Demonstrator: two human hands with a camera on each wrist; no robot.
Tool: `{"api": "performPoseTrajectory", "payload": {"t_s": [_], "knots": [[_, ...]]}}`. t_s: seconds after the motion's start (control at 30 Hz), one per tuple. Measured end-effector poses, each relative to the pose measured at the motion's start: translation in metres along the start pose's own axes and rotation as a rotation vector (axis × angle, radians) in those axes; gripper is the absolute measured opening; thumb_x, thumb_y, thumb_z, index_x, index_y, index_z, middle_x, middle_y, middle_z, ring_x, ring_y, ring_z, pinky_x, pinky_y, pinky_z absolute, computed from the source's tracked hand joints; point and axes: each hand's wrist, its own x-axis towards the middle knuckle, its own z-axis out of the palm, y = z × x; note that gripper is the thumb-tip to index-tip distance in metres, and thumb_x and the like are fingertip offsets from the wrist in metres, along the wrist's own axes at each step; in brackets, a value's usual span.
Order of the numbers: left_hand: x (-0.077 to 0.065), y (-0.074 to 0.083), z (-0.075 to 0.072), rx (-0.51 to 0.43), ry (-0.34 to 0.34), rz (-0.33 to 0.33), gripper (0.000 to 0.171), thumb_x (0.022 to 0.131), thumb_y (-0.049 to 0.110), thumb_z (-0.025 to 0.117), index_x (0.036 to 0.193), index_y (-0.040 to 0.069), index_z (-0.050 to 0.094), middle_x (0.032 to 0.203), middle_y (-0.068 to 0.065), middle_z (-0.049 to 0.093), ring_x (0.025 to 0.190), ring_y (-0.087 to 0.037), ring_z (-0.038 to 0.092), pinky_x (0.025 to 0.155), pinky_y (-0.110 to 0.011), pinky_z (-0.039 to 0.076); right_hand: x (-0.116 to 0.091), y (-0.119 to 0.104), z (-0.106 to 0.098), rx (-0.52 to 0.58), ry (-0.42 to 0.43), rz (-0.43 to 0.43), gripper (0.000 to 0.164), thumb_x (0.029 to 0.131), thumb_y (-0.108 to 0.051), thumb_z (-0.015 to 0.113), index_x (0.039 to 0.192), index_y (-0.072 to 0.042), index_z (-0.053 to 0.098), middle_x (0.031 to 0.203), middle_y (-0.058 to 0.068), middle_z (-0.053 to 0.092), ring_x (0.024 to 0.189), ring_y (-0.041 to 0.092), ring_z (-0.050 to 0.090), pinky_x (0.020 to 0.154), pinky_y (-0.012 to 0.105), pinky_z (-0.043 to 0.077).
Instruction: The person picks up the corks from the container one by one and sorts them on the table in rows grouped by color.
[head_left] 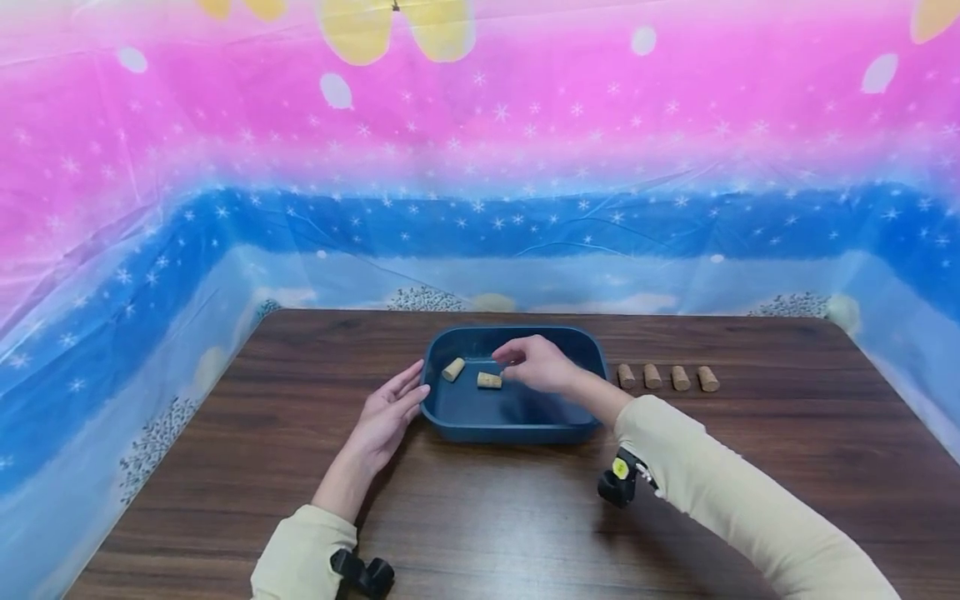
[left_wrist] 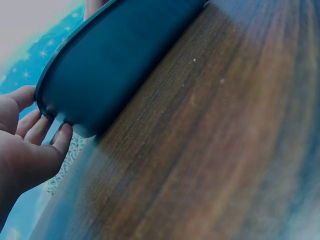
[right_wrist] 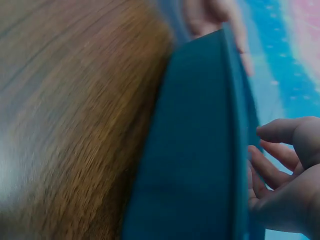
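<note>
A dark blue rectangular tub (head_left: 517,434) stands on the table with two cork stoppers inside, a tilted cork (head_left: 453,369) at the left and another cork (head_left: 490,380) lying near the middle. My left hand (head_left: 386,421) rests against the tub's left end, its fairly straight fingers (left_wrist: 37,131) touching the outer wall near the rim. Over the inside of the tub is my right hand (head_left: 542,365), its fingertips just right of the middle cork. In the right wrist view its fingers (right_wrist: 272,172) are loosely bent and spread, with nothing visible between them; the tub wall hides part of them.
Several more corks (head_left: 652,377) stand in a row on the table, right of the tub. The dark wooden table (head_left: 480,517) ends at a patterned pink and blue cloth (head_left: 480,217) hung behind and at the sides. Each wrist carries a small black camera (head_left: 617,487).
</note>
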Motion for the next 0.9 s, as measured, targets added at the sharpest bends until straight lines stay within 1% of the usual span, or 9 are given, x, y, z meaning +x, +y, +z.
{"api": "performPoseTrajectory", "payload": {"t_s": [0.1,0.2,0.37,0.57,0.67,0.8,0.9], "knots": [[-0.001,0.0,0.0,0.0,0.006,0.003,0.051,0.099,0.007,0.054,0.148,0.005,0.038,0.151,-0.013,0.037,0.137,-0.024,0.037,0.108,-0.036,0.036,0.009,-0.001,0.008,-0.12,-0.014,-0.019,0.033,0.092,-0.001,0.06,0.125,0.002,0.062,0.121,0.014,0.063,0.113,0.028,0.056,0.091,0.039,0.05],[-0.001,0.0,0.0,0.0,0.011,0.003,0.051,0.099,0.007,0.054,0.147,0.005,0.039,0.15,-0.013,0.038,0.137,-0.023,0.037,0.108,-0.036,0.036,0.016,-0.001,0.013,-0.167,-0.017,-0.014,0.033,0.091,0.001,0.061,0.124,0.001,0.062,0.121,0.013,0.064,0.114,0.028,0.056,0.093,0.039,0.049],[0.0,0.0,-0.001,0.003,0.011,0.0,0.05,0.099,0.008,0.055,0.147,0.006,0.04,0.15,-0.012,0.039,0.136,-0.022,0.037,0.108,-0.036,0.035,0.026,-0.002,0.02,-0.173,-0.008,0.005,0.035,0.09,0.001,0.063,0.125,-0.001,0.063,0.122,0.011,0.064,0.115,0.027,0.056,0.095,0.04,0.048],[0.0,0.0,-0.001,0.002,0.007,0.004,0.05,0.099,0.008,0.056,0.147,0.007,0.041,0.15,-0.012,0.04,0.136,-0.022,0.039,0.108,-0.036,0.035,0.034,-0.001,0.021,-0.241,-0.028,-0.001,0.038,0.087,0.009,0.058,0.123,-0.001,0.064,0.12,0.011,0.065,0.115,0.028,0.056,0.094,0.039,0.049],[0.0,-0.001,-0.001,0.0,0.006,0.006,0.05,0.098,0.008,0.056,0.146,0.006,0.041,0.149,-0.012,0.04,0.135,-0.022,0.039,0.107,-0.036,0.036,0.037,0.002,0.022,-0.247,-0.044,0.001,0.039,0.084,0.011,0.056,0.12,-0.001,0.066,0.115,0.01,0.067,0.112,0.027,0.058,0.09,0.036,0.051],[-0.001,-0.001,-0.001,0.001,0.001,0.011,0.05,0.098,0.008,0.056,0.146,0.007,0.041,0.149,-0.012,0.04,0.135,-0.022,0.039,0.107,-0.035,0.036,0.04,0.005,0.022,-0.218,-0.051,-0.006,0.039,0.082,0.014,0.054,0.114,-0.002,0.069,0.107,0.008,0.07,0.106,0.024,0.061,0.081,0.031,0.053],[-0.002,0.0,-0.002,0.003,0.002,0.011,0.05,0.098,0.009,0.056,0.146,0.007,0.041,0.149,-0.011,0.041,0.135,-0.021,0.039,0.106,-0.034,0.037,0.041,0.007,0.024,-0.197,-0.055,-0.014,0.039,0.081,0.016,0.053,0.111,-0.002,0.07,0.105,0.008,0.07,0.104,0.023,0.062,0.078,0.029,0.053]]}}
